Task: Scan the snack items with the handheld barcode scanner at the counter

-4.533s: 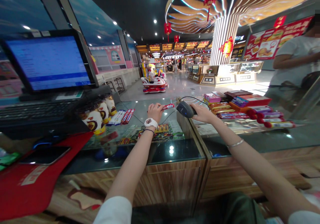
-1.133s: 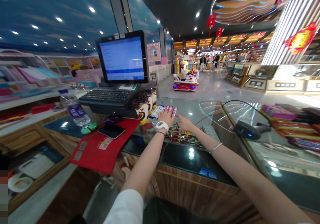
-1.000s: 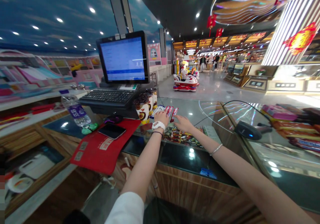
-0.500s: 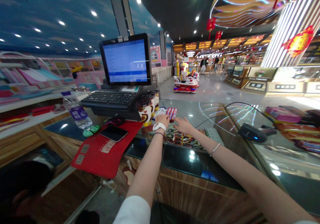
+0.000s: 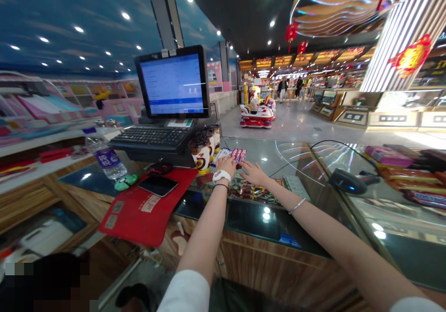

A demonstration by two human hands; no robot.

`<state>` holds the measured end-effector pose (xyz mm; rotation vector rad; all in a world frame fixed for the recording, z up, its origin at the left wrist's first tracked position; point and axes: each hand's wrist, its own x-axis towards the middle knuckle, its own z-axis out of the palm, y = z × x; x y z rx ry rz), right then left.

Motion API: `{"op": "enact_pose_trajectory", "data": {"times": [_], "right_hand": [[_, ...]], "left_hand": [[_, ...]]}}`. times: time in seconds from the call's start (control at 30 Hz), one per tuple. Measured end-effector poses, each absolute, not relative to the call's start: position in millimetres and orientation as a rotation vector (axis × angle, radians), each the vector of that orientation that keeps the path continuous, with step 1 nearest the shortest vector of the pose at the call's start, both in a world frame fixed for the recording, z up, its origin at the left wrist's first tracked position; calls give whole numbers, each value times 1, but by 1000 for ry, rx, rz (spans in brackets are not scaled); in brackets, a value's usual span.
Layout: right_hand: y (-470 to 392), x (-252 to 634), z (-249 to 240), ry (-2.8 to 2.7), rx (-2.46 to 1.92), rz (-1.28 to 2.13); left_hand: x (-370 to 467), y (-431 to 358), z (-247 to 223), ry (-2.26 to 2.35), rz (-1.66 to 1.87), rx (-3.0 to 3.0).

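- The clear glass countertop runs rightward from the right hand to a metal-edged joint, the widest room to move; a thin black cable crosses it.
- On the left hand's outer side, room is tight: brown-and-white cups with dark lids stand just beside it.
- The countertop's near edge passes beneath both forearms.
- Below the glass, nearer than the hands, lie colourful packets; beyond the hands a shiny grey floor opens into a lit hall.
- The slim red-and-white wrapped bars lie flat at both hands' fingertips.
- Left fingers reach over the bars' near ends; whether they grip, I cannot tell. Right fingers are spread.
- Counted: three cups, one black handheld scanner well right of the hands, one black phone to their left; overlapping bars cannot be counted surely.
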<state>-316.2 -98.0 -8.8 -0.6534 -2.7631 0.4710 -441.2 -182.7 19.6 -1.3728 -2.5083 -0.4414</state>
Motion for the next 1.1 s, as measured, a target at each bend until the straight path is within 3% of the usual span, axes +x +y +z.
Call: {"op": "enact_pose_trajectory", "data": {"times": [0.4, 1.1], "right_hand": [[-96, -289, 0, -2718, -657, 335], [-105, -95, 27, -2497, -829, -60]], "left_hand": [[-415, -184, 20, -2487, -330, -1517], [-253, -184, 39, -2056, -425, -1907]]}}
